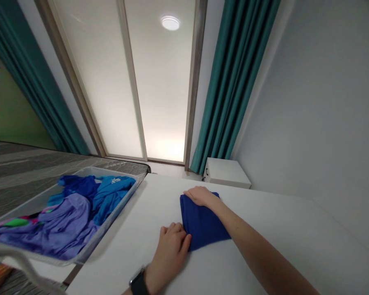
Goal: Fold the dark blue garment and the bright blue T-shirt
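A dark blue piece of fabric [199, 227], folded into a flat, roughly square bundle, lies on the white table [117, 246]. Across its far edge rests my right hand [199, 196], palm down with the fingers stretched flat over the cloth. At the near left edge is my left hand [174, 243], wearing a dark watch on the wrist. Its fingers are loosely bent on the tabletop, and the thumb, held apart from them, touches the cloth's edge. Part of the fabric is hidden under my right hand and forearm.
Left of the table stands a translucent plastic bin [92, 248] with crumpled purple and blue clothes [70, 219]. A white cabinet [227, 172] sits beyond the table's far edge. Frosted sliding doors [160, 90] and teal curtains [233, 82] are behind; a grey wall [320, 114] runs along the right.
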Demonstrator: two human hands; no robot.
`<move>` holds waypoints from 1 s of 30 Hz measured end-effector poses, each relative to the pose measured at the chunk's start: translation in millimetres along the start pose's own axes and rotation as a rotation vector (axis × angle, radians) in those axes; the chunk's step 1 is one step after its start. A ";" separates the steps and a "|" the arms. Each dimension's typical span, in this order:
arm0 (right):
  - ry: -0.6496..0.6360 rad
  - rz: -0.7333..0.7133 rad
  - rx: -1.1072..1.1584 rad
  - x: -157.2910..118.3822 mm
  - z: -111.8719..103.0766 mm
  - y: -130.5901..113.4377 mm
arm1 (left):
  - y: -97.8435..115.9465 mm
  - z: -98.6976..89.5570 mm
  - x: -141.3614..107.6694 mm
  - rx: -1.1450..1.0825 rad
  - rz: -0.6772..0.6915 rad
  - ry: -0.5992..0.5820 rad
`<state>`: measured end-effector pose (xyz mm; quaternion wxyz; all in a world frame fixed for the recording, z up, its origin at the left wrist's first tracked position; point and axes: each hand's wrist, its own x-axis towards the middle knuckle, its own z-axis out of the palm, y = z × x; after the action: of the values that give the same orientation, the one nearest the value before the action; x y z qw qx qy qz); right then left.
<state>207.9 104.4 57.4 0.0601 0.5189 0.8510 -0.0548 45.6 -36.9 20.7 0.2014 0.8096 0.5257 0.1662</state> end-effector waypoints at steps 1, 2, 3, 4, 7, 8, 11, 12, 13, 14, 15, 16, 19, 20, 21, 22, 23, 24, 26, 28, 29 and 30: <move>0.000 0.006 -0.003 2.4 1.6 -0.3 | -0.4 0.8 -0.4 0.008 0.005 0.009; 0.001 0.012 -0.005 4.2 2.9 -0.7 | -0.7 1.3 -0.8 0.012 0.011 0.012; 0.003 0.019 -0.006 5.3 4.1 -1.0 | -1.0 1.1 -1.0 0.015 0.016 0.012; 0.006 0.029 -0.005 5.5 5.3 -1.3 | -1.4 0.3 -1.1 0.018 0.020 0.008; 0.018 0.073 0.003 0.1 10.2 -2.2 | -2.8 -6.7 -1.7 0.012 0.031 -0.046; 0.022 0.093 0.008 -3.7 12.3 -2.3 | -3.3 -9.8 -2.2 0.003 0.035 -0.074; 0.027 0.154 0.023 -18.1 18.5 -1.7 | -4.6 -17.1 -4.7 -0.028 0.058 -0.142; 0.026 0.171 0.026 -23.0 19.6 -1.4 | -4.7 -18.2 -5.8 -0.036 0.069 -0.151; 0.025 0.183 0.028 -27.4 20.0 -1.4 | -4.8 -18.5 -6.9 -0.042 0.081 -0.154; 0.024 0.189 0.028 -31.1 19.5 -1.7 | -4.7 -18.4 -7.9 -0.045 0.091 -0.154; 0.027 0.190 0.025 -33.9 18.4 -2.5 | -4.6 -17.8 -8.8 -0.048 0.101 -0.152; 0.032 0.185 0.019 -35.8 16.8 -3.6 | -4.6 -17.2 -9.6 -0.049 0.110 -0.149; 0.058 0.149 0.002 -36.2 12.2 -8.0 | -5.0 -15.6 -11.1 -0.055 0.127 -0.146; 0.065 0.137 -0.003 -35.0 11.6 -9.1 | -5.3 -15.4 -11.2 -0.059 0.128 -0.143; 0.069 0.124 -0.006 -33.2 11.7 -9.7 | -5.6 -15.2 -11.2 -0.062 0.128 -0.138; 0.069 0.110 -0.007 -31.2 12.4 -9.7 | -6.0 -15.0 -11.1 -0.064 0.126 -0.133; 0.068 0.097 -0.009 -29.0 13.5 -9.3 | -6.4 -14.8 -10.9 -0.064 0.123 -0.129; 0.065 0.085 -0.010 -26.9 15.0 -8.6 | -6.7 -14.4 -10.7 -0.061 0.120 -0.127; 0.062 0.069 -0.014 -23.6 18.4 -7.5 | -7.0 -13.2 -10.5 -0.052 0.115 -0.126; 0.070 0.080 -0.021 -21.8 21.7 -8.3 | -6.3 -11.7 -11.0 -0.034 0.111 -0.123; 0.076 0.092 -0.024 -21.6 23.0 -9.6 | -5.6 -11.2 -11.5 -0.019 0.110 -0.117; 0.083 0.104 -0.027 -21.8 24.0 -11.6 | -4.7 -11.1 -12.0 0.000 0.112 -0.108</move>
<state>208.6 76.3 37.5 0.0344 0.5632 0.8254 -0.0186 31.9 -44.5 27.2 0.2200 0.8456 0.4678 0.1333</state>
